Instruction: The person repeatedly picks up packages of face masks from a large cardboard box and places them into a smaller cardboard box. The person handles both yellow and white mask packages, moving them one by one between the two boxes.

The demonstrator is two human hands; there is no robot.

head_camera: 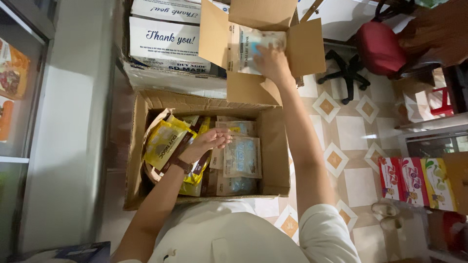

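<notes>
Two cardboard boxes stand open on the tiled floor. The right hand [271, 62] grasps a clear mask packet [249, 48] inside the small box [307, 46], while the left hand [207, 142] hangs loosely open, gripping nothing, above packets by the large box's [141, 146] left wall.

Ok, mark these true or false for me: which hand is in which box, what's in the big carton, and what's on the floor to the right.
1. The right hand is inside the small open cardboard box, on a clear packet of masks. True.
2. The left hand is up at the small box too. False: it is down in the large carton, over the packets.
3. The large carton holds yellow pouches and clear mask packets. True.
4. The left wrist is bare. False: it wears a wristwatch.
5. A blue office chair stands at upper right. False: the office chair is red.
</notes>
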